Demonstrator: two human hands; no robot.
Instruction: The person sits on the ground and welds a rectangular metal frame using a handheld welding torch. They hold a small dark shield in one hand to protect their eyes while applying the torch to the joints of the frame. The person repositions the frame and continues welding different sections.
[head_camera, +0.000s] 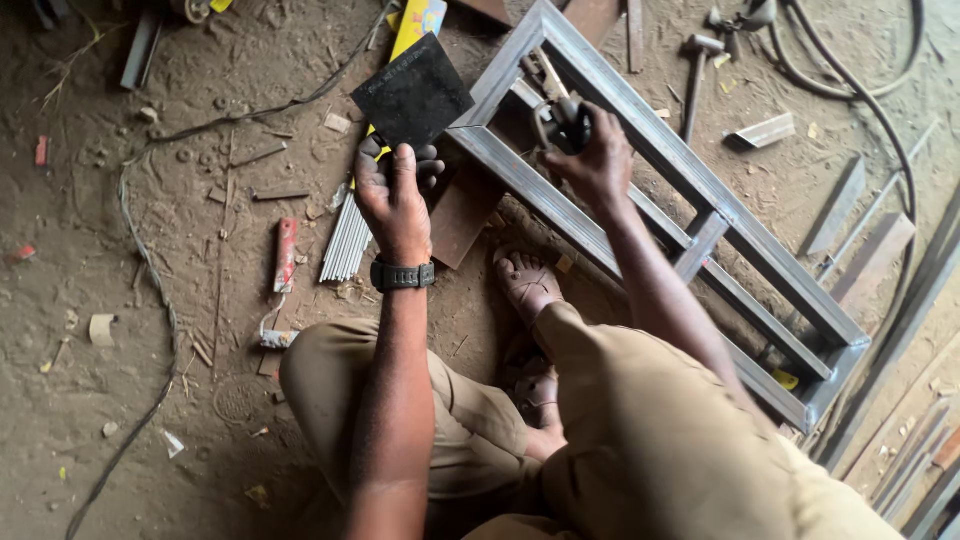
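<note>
Dark square plate, held by its lower edge in the left hand, over open dirt floor; right hand grips a welding holder above the steel frame.

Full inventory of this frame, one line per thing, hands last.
Dark square plate: 1, black, held up by the left hand.
Electrode holder: 1, dark, in the right hand over the frame corner.
Steel frame: 1, grey, on the dirt floor, right.
Welding rods: bundle, grey, on the ground by the left hand.
Hammer: 1, top right.
Cable: 1, grey, left.
Left hand: wristwatch on the wrist.
Right hand: gripping the holder.
</note>
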